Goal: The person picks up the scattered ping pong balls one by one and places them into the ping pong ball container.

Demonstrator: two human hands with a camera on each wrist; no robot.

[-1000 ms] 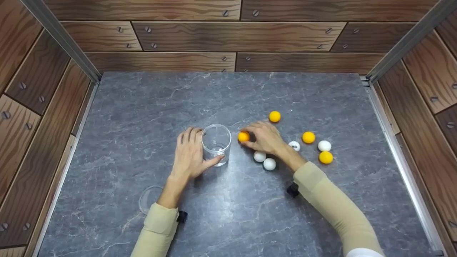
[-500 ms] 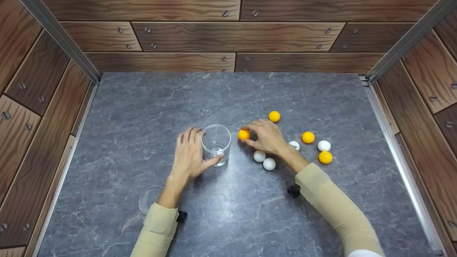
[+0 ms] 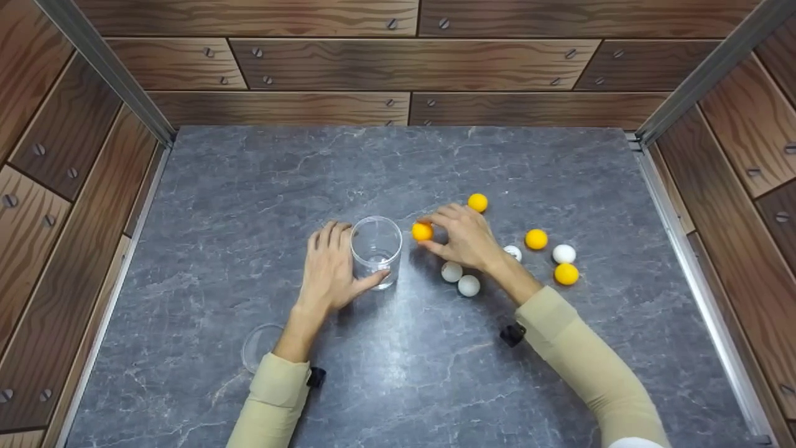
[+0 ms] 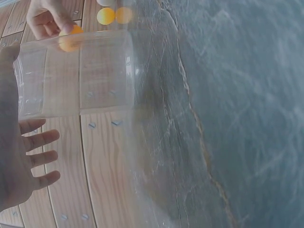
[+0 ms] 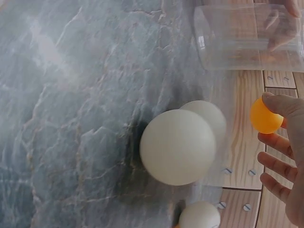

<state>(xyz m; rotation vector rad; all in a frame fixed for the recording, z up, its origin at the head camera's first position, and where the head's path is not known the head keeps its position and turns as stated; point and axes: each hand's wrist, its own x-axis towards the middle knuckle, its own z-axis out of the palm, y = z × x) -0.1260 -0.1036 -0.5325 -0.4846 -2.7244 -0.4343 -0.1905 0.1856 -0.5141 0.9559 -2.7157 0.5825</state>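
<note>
A clear, empty cup [image 3: 377, 242] stands upright near the middle of the table. The left hand [image 3: 329, 267] is around its left side, thumb across the near side and fingers spread; the left wrist view also shows this hand [image 4: 16, 156] beside the cup [image 4: 80, 76]. To the right of the cup, the right hand [image 3: 463, 239] pinches an orange ball [image 3: 422, 232] between thumb and fingers. In the right wrist view this ball [image 5: 265, 116] is off the surface, with the other fingers of the hand [image 5: 292, 147] spread.
Two white balls [image 3: 469, 285] lie just below the right hand, and another [image 3: 513, 253] is partly behind the wrist. Orange balls [image 3: 536, 239] and a white one [image 3: 564, 254] are farther right, one orange ball [image 3: 477, 203] behind. A clear round lid [image 3: 254, 348] lies by the left forearm.
The right hand and its orange ball have moved slightly up and away from the person, a little nearer the cup. The left hand and cup have stayed in place.
</note>
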